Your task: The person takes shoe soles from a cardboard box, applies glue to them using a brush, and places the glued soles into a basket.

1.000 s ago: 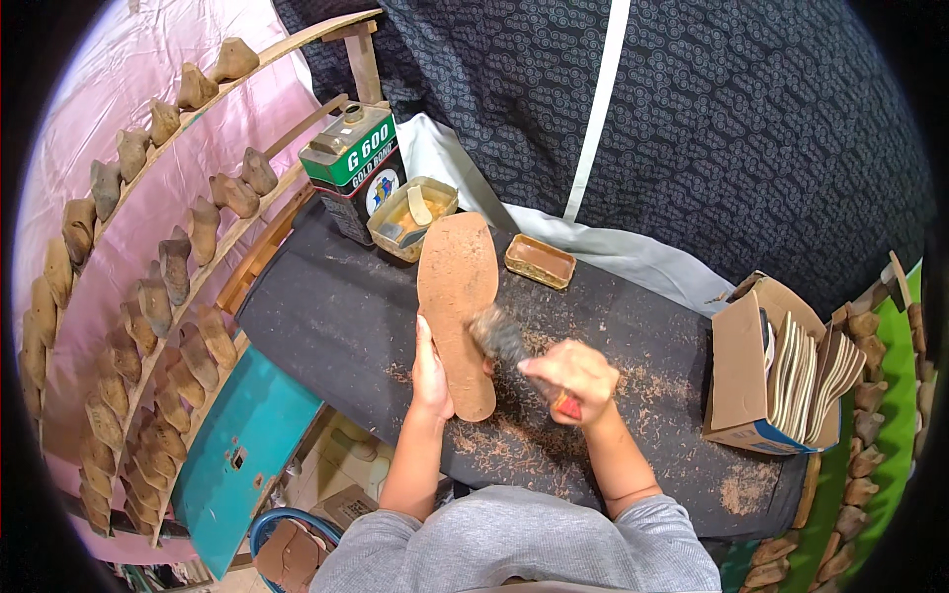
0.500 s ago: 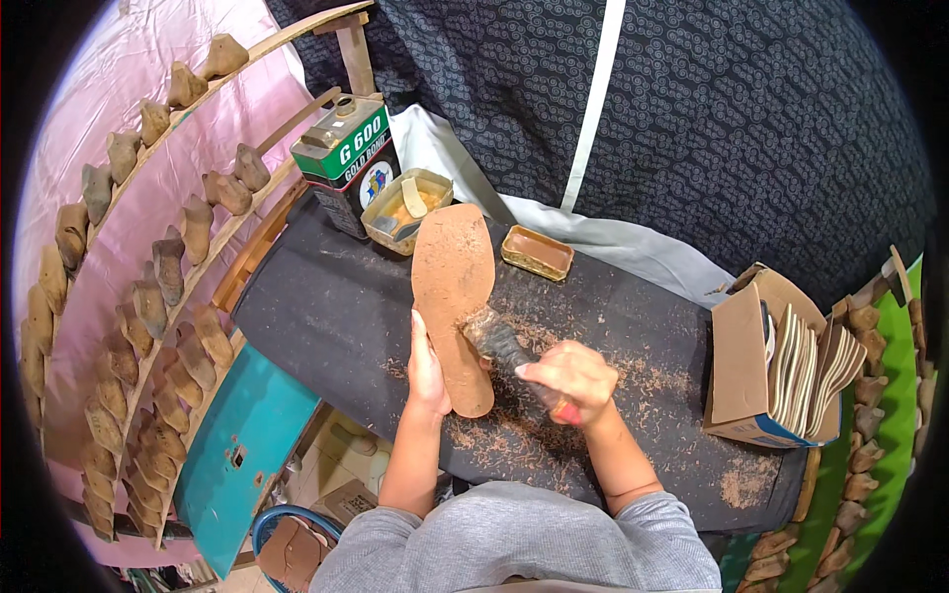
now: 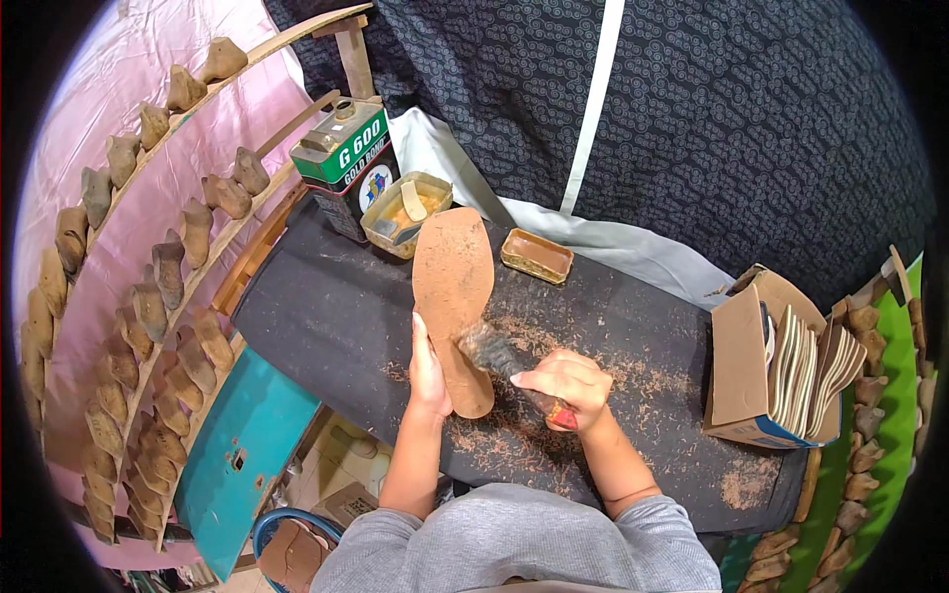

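Observation:
A tan, sole-shaped piece, a shoe sole point(image 3: 453, 267), stands lengthwise above the dark table, its wider end away from me. My left hand point(image 3: 429, 371) is closed on its near left edge; the fingers behind it are mostly hidden. In my right hand point(image 3: 570, 385) is a brush point(image 3: 504, 358) with a dark, worn body and a red patch near the handle's end. The brush's pale head lies against the sole's right edge, around its narrow waist. Brown crumbs point(image 3: 529, 435) are scattered on the table below both hands.
Beyond the sole sit a tub of amber glue point(image 3: 442, 188), a shallow brown-filled dish point(image 3: 537, 255) and a green-and-black metal can point(image 3: 346, 163). At right, a cardboard box point(image 3: 739, 366) holds stacked soles. Racks of wooden shoe lasts point(image 3: 168, 272) flank the table point(image 3: 633, 296).
My right hand and the brush have shifted slightly left and toward me, the brush head sliding down the sole's right edge. My left hand and the sole stay nearly still.

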### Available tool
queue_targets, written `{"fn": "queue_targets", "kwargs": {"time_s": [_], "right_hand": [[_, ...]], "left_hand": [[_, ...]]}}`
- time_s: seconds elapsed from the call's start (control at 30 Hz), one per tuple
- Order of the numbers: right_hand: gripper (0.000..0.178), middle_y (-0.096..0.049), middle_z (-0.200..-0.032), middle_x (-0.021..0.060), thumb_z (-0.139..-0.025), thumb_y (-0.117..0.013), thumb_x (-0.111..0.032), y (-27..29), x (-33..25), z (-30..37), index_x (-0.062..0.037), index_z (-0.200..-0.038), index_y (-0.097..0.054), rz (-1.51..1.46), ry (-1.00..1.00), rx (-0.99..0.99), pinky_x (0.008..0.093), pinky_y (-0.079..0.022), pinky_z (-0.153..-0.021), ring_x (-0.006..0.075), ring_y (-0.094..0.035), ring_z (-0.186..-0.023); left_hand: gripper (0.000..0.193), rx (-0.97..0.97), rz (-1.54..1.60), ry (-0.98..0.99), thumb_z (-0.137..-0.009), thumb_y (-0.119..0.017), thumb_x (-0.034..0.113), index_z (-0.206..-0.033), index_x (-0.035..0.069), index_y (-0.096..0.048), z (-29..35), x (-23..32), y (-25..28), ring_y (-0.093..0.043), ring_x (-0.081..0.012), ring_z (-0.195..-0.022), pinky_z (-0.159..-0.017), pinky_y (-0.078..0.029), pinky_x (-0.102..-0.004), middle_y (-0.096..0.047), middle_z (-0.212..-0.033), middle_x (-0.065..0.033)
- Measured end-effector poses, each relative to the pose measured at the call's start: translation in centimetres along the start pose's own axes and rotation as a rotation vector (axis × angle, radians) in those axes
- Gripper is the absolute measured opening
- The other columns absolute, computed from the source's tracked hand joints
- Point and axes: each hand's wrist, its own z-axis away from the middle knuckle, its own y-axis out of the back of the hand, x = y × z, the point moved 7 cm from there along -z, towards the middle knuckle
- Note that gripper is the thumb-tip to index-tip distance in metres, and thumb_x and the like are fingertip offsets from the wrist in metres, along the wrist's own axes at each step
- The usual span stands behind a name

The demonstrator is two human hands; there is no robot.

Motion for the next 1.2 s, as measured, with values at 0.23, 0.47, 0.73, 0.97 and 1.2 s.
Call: {"fn": "queue_targets", "kwargs": {"time_s": [0.23,0.47,0.73,0.97,1.2], "right_hand": [[0.019,-0.066,-0.074,0.0107,-0.072,-0.069,-0.008,2.3,0.3,-0.4,0.0012,-0.088,-0.069,0.102,-0.050,0.236,0.0318,-0.051,-0.057,0.0226,-0.063,-0.062],[0.020,-0.063,-0.070,0.0095,-0.069,-0.069,-0.002,0.7,0.1,-1.1,0.0004,-0.089,-0.069,0.171,-0.009,0.154,0.0303,-0.051,-0.057,0.0221,-0.063,-0.062],[0.023,-0.060,-0.068,0.0082,-0.066,-0.069,-0.002,-1.0,-0.6,-0.3,0.0022,-0.089,-0.069,0.063,0.039,-0.006,0.0296,-0.048,-0.053,0.0201,-0.058,-0.057],[0.026,-0.063,-0.071,0.0098,-0.065,-0.071,-0.004,-0.7,-0.4,-0.9,0.0027,-0.090,-0.069,0.134,0.039,0.105,0.0302,-0.050,-0.056,0.0213,-0.061,-0.060],[0.026,-0.061,-0.070,0.0089,-0.065,-0.070,-0.002,-1.5,-0.4,-0.3,0.0021,-0.091,-0.069,0.070,0.039,0.019,0.0299,-0.051,-0.058,0.0214,-0.060,-0.062]], "left_hand": [[0.061,-0.424,-0.152,0.077,-0.096,-0.020,0.056,-0.116,0.006,-0.049,0.9,-0.6,-1.0,-0.057,-0.0239,-0.062,-0.060,-0.049,-0.0372,-0.060,-0.092,-0.0125],[0.060,-0.457,-0.191,0.053,-0.097,-0.018,0.055,-0.116,0.006,-0.046,1.1,-0.4,-1.7,-0.058,-0.0235,-0.062,-0.059,-0.049,-0.0348,-0.058,-0.090,-0.0146],[0.056,-0.311,-0.268,-0.109,-0.099,-0.021,0.048,-0.128,0.006,-0.044,-0.2,0.7,-0.4,-0.059,-0.0192,-0.097,-0.087,-0.047,-0.0339,-0.061,-0.110,-0.0103],[0.056,-0.069,-0.043,-0.083,-0.099,-0.020,0.049,-0.120,0.005,-0.048,0.0,0.5,-0.7,-0.062,-0.0196,-0.085,-0.081,-0.050,-0.0346,-0.063,-0.092,-0.0117],[0.058,-0.300,-0.232,-0.109,-0.098,-0.019,0.051,-0.117,0.006,-0.048,-1.3,0.8,-0.8,-0.063,-0.0198,-0.072,-0.061,-0.055,-0.0358,-0.062,-0.090,-0.0119]]}}
